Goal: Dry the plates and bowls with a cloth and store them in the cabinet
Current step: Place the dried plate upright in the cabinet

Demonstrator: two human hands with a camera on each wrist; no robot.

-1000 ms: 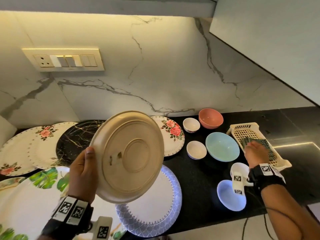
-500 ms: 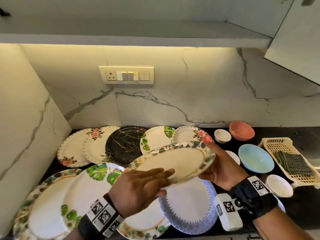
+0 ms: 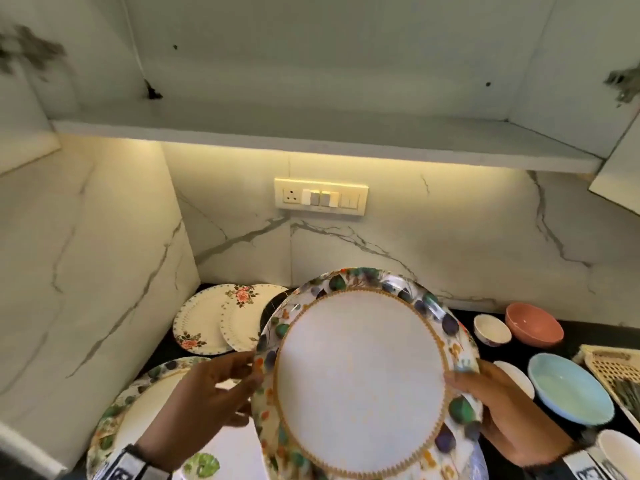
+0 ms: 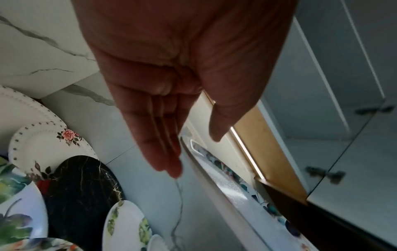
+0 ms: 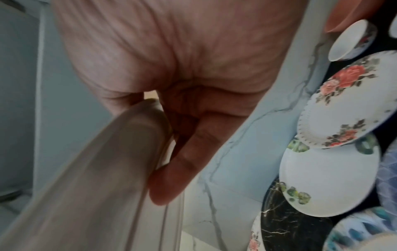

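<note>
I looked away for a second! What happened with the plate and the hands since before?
The leafy plate went up toward the open cabinet and tipped its face to the camera. The right hand took its edge; the left hand let go, fingers straight. The cloth stayed in the basket; other dishes stayed put.

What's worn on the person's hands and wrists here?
Both hands are bare: no gloves, no sleeves showing. The left wrist wears a black band with white, black-printed marker tags. The right wrist wears the same, mostly cut off by the frame edge.
</note>
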